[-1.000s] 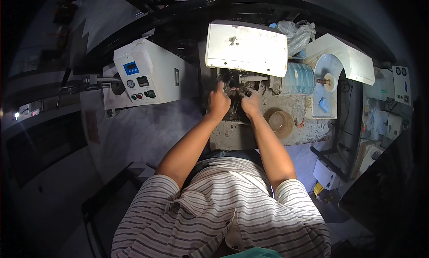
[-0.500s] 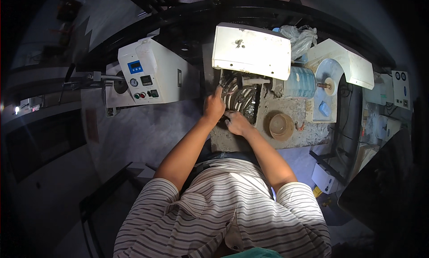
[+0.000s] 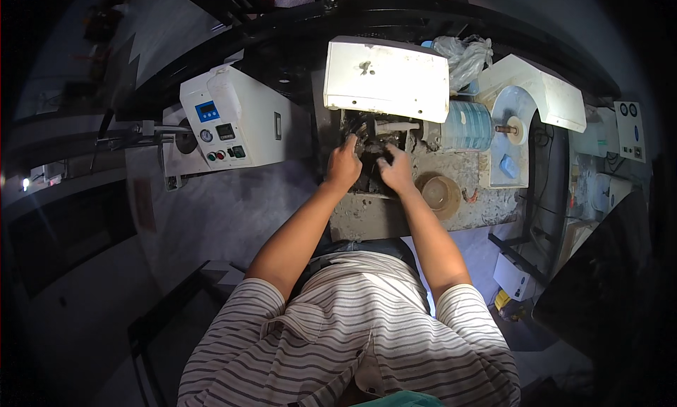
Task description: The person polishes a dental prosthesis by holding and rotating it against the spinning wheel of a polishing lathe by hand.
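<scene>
Both hands are over a dark, wet, mud-smeared recess in the worktop, just below a white hood. My left hand is at the recess's left edge, its fingers curled at something dark that I cannot make out. Opposite it, my right hand is closed, thumb and fingers at a dark, muddy lump between the hands. The lump's kind does not show. Behind my right hand a pale grey bar runs across the top of the recess.
The white hood overhangs the recess. To the right are a round brown bowl, a clear bluish cylinder and a blue block on a mud-covered worktop. A white control box stands at left, a crumpled plastic bag behind.
My right hand has moved up and right, away from the near edge of the recess. The shiny curved bands seen in the recess before no longer show; a dark hollow is there instead.
</scene>
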`<action>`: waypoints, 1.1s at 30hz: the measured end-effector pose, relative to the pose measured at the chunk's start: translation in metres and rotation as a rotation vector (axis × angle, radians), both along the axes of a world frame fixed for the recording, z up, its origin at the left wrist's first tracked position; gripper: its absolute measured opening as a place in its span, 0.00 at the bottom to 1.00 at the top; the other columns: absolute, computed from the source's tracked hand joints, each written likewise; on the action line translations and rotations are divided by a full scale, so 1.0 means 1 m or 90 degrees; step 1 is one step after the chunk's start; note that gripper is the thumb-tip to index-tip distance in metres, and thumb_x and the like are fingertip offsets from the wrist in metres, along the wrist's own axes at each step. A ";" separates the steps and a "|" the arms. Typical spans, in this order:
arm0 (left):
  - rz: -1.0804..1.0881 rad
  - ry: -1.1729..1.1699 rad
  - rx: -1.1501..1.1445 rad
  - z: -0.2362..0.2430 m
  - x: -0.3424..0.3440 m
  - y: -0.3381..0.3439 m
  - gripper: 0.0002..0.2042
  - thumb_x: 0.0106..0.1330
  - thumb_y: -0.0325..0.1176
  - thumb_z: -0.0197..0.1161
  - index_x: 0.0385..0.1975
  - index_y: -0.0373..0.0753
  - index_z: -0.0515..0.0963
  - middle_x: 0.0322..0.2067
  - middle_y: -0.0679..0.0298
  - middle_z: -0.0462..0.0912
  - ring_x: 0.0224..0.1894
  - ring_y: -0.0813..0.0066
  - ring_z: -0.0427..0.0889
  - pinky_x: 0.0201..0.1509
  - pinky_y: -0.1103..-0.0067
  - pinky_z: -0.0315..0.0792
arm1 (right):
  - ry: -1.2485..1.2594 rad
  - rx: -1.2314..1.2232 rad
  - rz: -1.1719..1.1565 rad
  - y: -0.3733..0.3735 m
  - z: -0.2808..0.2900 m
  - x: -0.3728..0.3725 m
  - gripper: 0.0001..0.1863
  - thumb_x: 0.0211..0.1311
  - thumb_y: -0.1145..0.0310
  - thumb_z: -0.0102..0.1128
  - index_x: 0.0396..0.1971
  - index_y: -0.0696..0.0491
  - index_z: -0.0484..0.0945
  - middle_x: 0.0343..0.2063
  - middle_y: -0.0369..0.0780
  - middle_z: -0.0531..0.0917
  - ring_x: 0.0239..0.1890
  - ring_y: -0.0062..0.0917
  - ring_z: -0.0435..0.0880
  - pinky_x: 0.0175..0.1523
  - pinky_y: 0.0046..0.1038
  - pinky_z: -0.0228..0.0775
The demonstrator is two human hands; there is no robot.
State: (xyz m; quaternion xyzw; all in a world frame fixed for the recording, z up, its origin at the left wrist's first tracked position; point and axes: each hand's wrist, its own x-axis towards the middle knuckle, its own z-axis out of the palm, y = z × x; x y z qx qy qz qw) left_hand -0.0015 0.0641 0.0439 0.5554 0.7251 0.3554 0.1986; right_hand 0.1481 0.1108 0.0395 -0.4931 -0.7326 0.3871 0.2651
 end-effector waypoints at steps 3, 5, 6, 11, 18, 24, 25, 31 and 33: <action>0.049 -0.034 -0.085 0.008 0.004 0.006 0.19 0.49 0.17 0.51 0.45 0.30 0.70 0.30 0.40 0.78 0.34 0.41 0.76 0.38 0.58 0.71 | 0.153 -0.281 -0.104 0.009 -0.014 0.001 0.12 0.49 0.75 0.59 0.34 0.63 0.81 0.32 0.47 0.84 0.35 0.29 0.81 0.43 0.27 0.69; 0.077 0.009 -0.056 0.003 0.008 0.010 0.20 0.49 0.18 0.52 0.45 0.30 0.70 0.30 0.41 0.78 0.35 0.41 0.76 0.40 0.58 0.71 | 0.203 -0.319 -0.139 0.011 -0.017 -0.004 0.10 0.50 0.75 0.59 0.33 0.62 0.81 0.31 0.44 0.84 0.33 0.25 0.80 0.41 0.26 0.68; 0.106 0.052 -0.026 0.000 0.008 0.012 0.21 0.48 0.18 0.52 0.46 0.29 0.70 0.29 0.42 0.78 0.36 0.41 0.76 0.42 0.58 0.70 | 0.254 -0.357 -0.173 0.011 -0.017 -0.008 0.09 0.51 0.74 0.60 0.32 0.61 0.82 0.30 0.41 0.84 0.31 0.22 0.78 0.39 0.24 0.67; 0.132 -0.019 -0.123 0.009 0.007 0.026 0.23 0.46 0.20 0.53 0.47 0.29 0.70 0.30 0.43 0.79 0.37 0.42 0.76 0.45 0.58 0.69 | 0.305 -0.418 -0.286 0.014 -0.022 -0.019 0.10 0.51 0.73 0.61 0.33 0.61 0.81 0.30 0.40 0.83 0.29 0.19 0.74 0.36 0.23 0.66; 0.103 0.090 -0.118 0.010 -0.005 0.016 0.23 0.46 0.19 0.54 0.47 0.29 0.70 0.26 0.44 0.79 0.32 0.44 0.78 0.41 0.58 0.71 | 0.121 -0.387 -0.192 0.009 0.016 -0.025 0.18 0.49 0.72 0.60 0.38 0.68 0.75 0.37 0.53 0.80 0.41 0.38 0.79 0.49 0.31 0.67; -0.016 0.102 -0.067 0.006 -0.017 -0.011 0.21 0.49 0.21 0.54 0.47 0.33 0.71 0.24 0.44 0.79 0.26 0.45 0.78 0.30 0.61 0.73 | -0.303 -0.088 0.227 -0.033 -0.002 -0.006 0.30 0.50 0.66 0.58 0.54 0.63 0.65 0.59 0.59 0.59 0.59 0.55 0.61 0.65 0.41 0.55; -0.015 0.102 -0.066 0.004 -0.018 -0.011 0.21 0.49 0.21 0.54 0.47 0.33 0.71 0.24 0.44 0.79 0.26 0.45 0.78 0.30 0.61 0.73 | -0.303 -0.087 0.228 -0.042 0.000 -0.004 0.30 0.50 0.66 0.58 0.54 0.63 0.65 0.59 0.59 0.59 0.59 0.55 0.61 0.65 0.41 0.55; -0.051 0.099 -0.064 0.005 -0.016 -0.014 0.19 0.50 0.19 0.53 0.45 0.32 0.69 0.25 0.43 0.77 0.29 0.43 0.77 0.33 0.59 0.72 | -0.162 -0.310 0.223 -0.038 0.010 -0.003 0.19 0.53 0.63 0.53 0.39 0.62 0.78 0.41 0.54 0.79 0.50 0.44 0.75 0.58 0.35 0.64; -0.077 0.106 -0.096 0.007 -0.011 -0.007 0.19 0.51 0.18 0.52 0.45 0.34 0.70 0.27 0.43 0.78 0.30 0.43 0.77 0.34 0.59 0.72 | -0.027 -0.220 0.169 -0.024 -0.022 0.016 0.15 0.53 0.68 0.52 0.36 0.62 0.78 0.40 0.53 0.79 0.46 0.42 0.77 0.52 0.32 0.68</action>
